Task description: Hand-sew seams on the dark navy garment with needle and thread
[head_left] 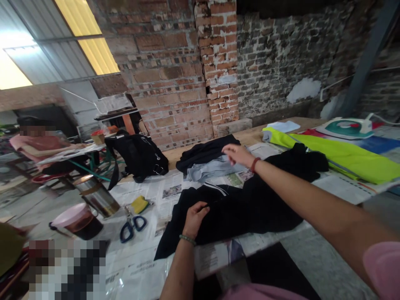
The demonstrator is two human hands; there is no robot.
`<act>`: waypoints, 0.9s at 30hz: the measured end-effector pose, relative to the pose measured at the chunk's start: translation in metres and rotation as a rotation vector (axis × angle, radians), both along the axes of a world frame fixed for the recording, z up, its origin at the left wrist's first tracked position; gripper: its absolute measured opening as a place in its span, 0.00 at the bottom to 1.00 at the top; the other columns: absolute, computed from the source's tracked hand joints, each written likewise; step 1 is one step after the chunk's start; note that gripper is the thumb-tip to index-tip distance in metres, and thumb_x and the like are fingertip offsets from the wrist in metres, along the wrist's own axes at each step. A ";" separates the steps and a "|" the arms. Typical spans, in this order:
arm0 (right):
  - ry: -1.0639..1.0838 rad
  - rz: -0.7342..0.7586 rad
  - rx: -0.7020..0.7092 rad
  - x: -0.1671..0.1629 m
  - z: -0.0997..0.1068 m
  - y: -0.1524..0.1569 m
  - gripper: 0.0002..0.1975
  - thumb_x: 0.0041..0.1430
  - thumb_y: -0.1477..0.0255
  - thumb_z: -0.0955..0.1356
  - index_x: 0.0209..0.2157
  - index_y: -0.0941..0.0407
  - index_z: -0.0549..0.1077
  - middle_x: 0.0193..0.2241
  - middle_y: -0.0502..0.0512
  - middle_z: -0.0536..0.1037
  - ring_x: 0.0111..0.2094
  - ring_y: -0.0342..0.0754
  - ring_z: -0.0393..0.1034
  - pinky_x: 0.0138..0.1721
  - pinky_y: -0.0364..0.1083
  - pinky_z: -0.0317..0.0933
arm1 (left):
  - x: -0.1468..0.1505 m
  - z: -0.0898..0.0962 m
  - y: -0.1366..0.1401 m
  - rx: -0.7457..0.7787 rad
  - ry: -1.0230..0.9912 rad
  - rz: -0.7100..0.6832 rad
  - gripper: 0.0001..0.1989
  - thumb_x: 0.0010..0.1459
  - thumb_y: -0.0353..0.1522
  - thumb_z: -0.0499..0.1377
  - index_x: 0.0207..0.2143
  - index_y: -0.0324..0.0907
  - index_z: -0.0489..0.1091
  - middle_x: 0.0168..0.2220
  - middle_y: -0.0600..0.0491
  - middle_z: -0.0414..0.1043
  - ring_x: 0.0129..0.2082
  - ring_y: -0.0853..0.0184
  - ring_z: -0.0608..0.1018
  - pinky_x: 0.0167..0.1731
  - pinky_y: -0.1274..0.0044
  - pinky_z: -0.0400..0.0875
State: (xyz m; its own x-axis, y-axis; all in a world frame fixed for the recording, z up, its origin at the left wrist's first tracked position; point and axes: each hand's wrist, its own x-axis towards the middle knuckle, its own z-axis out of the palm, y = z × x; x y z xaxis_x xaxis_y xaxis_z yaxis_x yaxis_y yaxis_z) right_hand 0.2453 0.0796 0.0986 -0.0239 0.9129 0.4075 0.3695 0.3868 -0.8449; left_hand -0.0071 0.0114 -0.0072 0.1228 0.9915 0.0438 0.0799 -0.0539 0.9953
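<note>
A black garment (250, 204) with white-striped trim lies spread across the newspaper-covered table in front of me. My left hand (196, 217) rests on its left part, thumb and fingers pinched on the cloth near the striped edge. Raised above the far side of the cloth is my right hand (239, 156), fingers drawn together; whatever they hold is too small to make out. Behind that hand lie a light grey folded garment (208, 168) and a dark folded garment (203, 152).
Left of the cloth are scissors (133, 227), a yellow sponge-like piece (139, 204), a metal tumbler (98, 196) and a dark cup with a pink lid (79, 221). A black bag (139, 156) stands behind. An iron (348, 127) and neon-yellow cloth (337, 152) lie right. Another person (40, 143) sits far left.
</note>
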 end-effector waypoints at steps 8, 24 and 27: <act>-0.569 0.390 0.045 -0.064 -0.057 -0.026 0.09 0.49 0.78 0.63 0.28 0.56 0.75 0.27 0.51 0.76 0.31 0.44 0.68 0.35 0.42 0.59 | -0.003 -0.001 -0.003 -0.022 -0.050 -0.054 0.08 0.37 0.33 0.64 0.22 0.39 0.72 0.18 0.58 0.67 0.19 0.74 0.67 0.22 0.82 0.60; -0.561 0.525 -0.034 -0.064 -0.062 -0.036 0.13 0.48 0.79 0.62 0.31 0.53 0.75 0.30 0.48 0.76 0.33 0.43 0.67 0.39 0.41 0.57 | -0.001 0.002 -0.006 -0.047 -0.122 -0.080 0.09 0.38 0.33 0.64 0.24 0.38 0.74 0.20 0.55 0.70 0.20 0.72 0.69 0.22 0.82 0.62; -0.490 0.515 -0.117 -0.067 -0.062 -0.036 0.12 0.47 0.78 0.62 0.30 0.53 0.76 0.27 0.48 0.76 0.31 0.43 0.68 0.36 0.41 0.58 | -0.001 0.001 -0.007 -0.052 -0.102 -0.120 0.09 0.39 0.33 0.63 0.25 0.38 0.74 0.20 0.56 0.70 0.20 0.72 0.69 0.22 0.81 0.62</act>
